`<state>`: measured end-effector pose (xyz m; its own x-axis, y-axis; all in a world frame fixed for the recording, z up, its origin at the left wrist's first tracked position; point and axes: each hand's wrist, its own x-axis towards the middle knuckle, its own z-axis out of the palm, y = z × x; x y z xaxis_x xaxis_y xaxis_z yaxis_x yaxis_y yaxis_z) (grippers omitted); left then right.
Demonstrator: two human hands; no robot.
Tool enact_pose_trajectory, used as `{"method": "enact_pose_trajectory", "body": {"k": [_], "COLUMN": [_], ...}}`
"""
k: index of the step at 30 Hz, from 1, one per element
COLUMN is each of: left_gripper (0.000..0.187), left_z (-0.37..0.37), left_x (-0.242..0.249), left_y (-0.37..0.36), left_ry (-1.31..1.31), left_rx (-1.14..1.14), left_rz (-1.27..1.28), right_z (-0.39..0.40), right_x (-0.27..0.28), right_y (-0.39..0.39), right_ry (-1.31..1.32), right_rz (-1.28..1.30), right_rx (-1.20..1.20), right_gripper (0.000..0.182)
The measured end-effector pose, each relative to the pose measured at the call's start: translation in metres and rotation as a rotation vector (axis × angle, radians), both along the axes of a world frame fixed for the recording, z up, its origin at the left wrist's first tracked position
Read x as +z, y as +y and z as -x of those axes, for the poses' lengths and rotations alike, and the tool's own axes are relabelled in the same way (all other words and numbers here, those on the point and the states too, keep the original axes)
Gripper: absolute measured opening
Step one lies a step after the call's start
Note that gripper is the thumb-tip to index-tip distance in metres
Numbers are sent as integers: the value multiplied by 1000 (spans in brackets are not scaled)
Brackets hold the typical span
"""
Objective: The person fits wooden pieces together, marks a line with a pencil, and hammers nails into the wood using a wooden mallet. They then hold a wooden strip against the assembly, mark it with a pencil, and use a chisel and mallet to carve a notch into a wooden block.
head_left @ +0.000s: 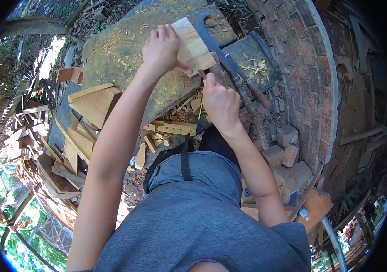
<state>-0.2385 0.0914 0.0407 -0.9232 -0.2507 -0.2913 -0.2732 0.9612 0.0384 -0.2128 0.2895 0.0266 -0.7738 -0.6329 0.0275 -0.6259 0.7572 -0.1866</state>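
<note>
My left hand grips the left edge of a pale wooden board, its thumb lying across the near end. My right hand is closed at the board's near corner around a small dark tool, whose kind is mostly hidden by the fingers. A thin yellow stick shows just below that hand. Right of the board lies a long blue-grey blade with a hooked tip and a brown handle. Beneath the board is a worn work surface strewn with shavings.
Curled shavings lie on a dark slab at right. A drilled wooden block rests near my waist. Angled wooden pieces and several offcuts stand at left. A brick wall curves along the right, with loose bricks.
</note>
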Motion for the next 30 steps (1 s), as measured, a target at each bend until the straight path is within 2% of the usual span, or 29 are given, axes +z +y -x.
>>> {"method": "enact_pose_trajectory", "body": {"k": [4, 6, 11, 13, 17, 23, 25, 30], "left_gripper": [141, 142, 142, 143, 143, 144, 144, 144], "left_z": [2, 5, 5, 5, 5, 9, 10, 10], "left_x": [-1, -2, -2, -1, 0, 7, 6, 4], "left_y": [0, 0, -1, -1, 1, 2, 2, 1], "left_ry": [21, -25, -24, -32, -32, -89, -87, -112], "left_rx": [-27, -29, -44, -44, -47, -46, -47, -74], "left_rz": [41, 25, 42, 44, 64, 45, 52, 82], "right_z": [-3, -2, -1, -3, 0, 0, -8, -5], "right_x": [-7, -10, -8, -5, -15, -18, -18, -20], "right_y": [6, 0, 4, 9, 5, 4, 6, 10], "right_ry": [-58, -59, -57, -144, -151, -155, -116, -124], "right_rz": [32, 85, 88, 90, 110, 118, 151, 148], "right_rx": [-14, 32, -7, -29, -26, -49, -35, -47], "right_gripper": [15, 7, 6, 16, 16, 16, 7, 7]}}
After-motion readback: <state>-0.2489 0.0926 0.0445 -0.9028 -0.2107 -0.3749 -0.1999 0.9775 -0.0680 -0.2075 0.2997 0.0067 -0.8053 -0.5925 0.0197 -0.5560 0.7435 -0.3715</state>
